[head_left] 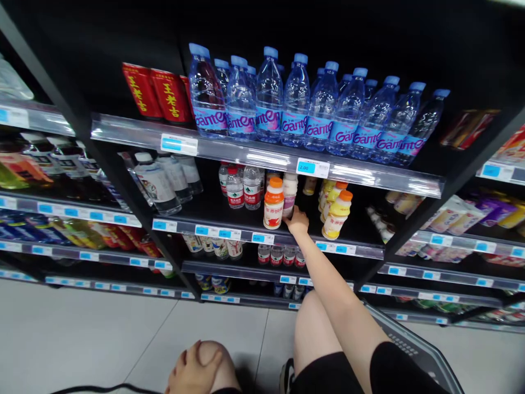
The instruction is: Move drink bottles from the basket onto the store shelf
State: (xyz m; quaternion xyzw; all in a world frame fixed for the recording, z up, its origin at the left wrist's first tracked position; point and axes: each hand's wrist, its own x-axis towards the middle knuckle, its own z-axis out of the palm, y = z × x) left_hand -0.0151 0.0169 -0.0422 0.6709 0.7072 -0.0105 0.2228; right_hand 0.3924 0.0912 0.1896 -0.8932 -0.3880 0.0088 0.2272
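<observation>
My right hand (298, 223) reaches into the middle shelf, its fingers closed round the lower part of a pink drink bottle (289, 192). Just left of that bottle stands an orange-capped bottle (273, 203) with a white and orange label. To the right of my hand are several yellow bottles with orange caps, the front one (337, 216) close to the shelf edge. My left hand (194, 369) lies over my left knee with its fingers spread, holding nothing.
Blue-capped water bottles (290, 109) and red packs (166, 96) line the shelf above. Small red-capped water bottles (235, 189) stand left of the drinks. A grey basket (414, 339) sits on the floor at my right. Shelf rails (262, 156) with price tags run across.
</observation>
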